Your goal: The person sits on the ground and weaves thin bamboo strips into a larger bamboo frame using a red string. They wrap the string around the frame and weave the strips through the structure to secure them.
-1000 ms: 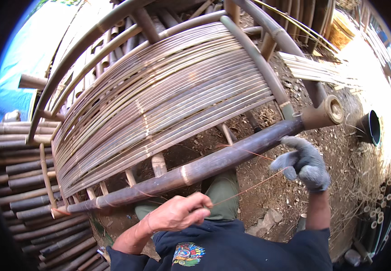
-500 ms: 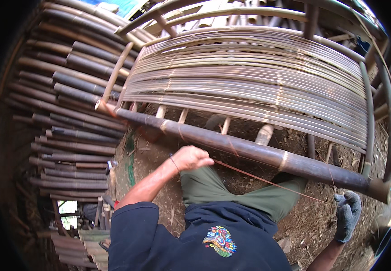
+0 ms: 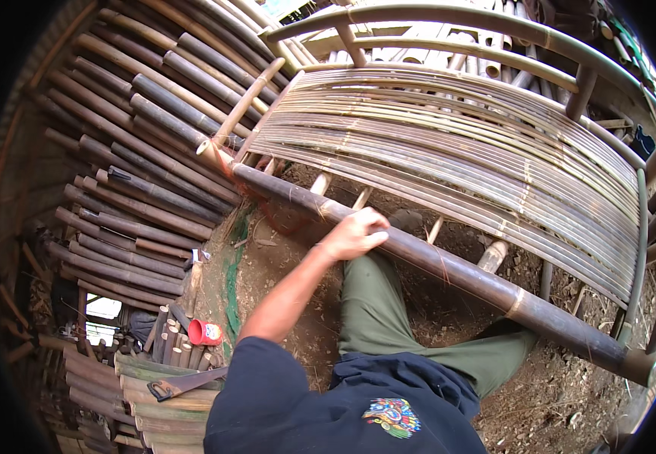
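Centrally, left hand [image 3: 353, 236], seemingly touching pole [image 3: 453, 271]

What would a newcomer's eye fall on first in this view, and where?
Probably the broad, pale-brown bamboo-slat panel, stretching across the upper right. Below it slants a thick, dark-brown bamboo pole, with the person's bare left hand covering part of it. At lower left, a small, round, bright-red container stands out.

From here I see the person's bare left hand [image 3: 356, 234] at the big dark pole [image 3: 449, 268], fingers curled, thumb near them. The left arm [image 3: 286, 299] slants up toward the pole. The legs [image 3: 373, 310] spread wide, reaching to the pole.
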Available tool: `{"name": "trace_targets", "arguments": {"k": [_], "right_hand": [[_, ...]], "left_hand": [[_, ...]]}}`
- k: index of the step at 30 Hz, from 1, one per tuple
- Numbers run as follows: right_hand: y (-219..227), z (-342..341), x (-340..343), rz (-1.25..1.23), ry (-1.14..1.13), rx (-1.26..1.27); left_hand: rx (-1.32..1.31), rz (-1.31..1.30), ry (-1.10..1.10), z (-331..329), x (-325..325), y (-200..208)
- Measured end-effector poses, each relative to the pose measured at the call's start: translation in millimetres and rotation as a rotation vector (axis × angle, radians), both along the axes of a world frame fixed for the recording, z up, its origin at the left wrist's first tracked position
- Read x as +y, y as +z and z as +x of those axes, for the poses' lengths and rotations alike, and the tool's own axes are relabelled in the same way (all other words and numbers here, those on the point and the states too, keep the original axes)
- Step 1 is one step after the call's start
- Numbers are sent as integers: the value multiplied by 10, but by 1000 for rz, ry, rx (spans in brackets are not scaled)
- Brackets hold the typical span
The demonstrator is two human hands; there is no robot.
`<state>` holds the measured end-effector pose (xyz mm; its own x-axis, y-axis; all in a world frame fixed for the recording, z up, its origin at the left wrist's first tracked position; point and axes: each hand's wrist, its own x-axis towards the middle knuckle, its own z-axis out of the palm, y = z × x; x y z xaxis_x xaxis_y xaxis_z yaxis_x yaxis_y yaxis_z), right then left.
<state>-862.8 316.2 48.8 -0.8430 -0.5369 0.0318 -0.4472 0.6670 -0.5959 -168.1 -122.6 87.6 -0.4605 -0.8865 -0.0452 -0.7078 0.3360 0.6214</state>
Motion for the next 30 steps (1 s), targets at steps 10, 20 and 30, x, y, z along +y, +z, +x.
{"name": "trace_targets", "arguments": {"k": [10,20,30], "right_hand": [[-945,927,1295,542,-244,67],[-277,1655,-401,46,53,52],[-446,1238,-1679,49,290,522]], "left_hand": [[-402,-824,-157,-462,-1043,-1066],[-1,-450,-373,-461,-566,-617],[-146,-305,-177,-518,-771,-966]]}}
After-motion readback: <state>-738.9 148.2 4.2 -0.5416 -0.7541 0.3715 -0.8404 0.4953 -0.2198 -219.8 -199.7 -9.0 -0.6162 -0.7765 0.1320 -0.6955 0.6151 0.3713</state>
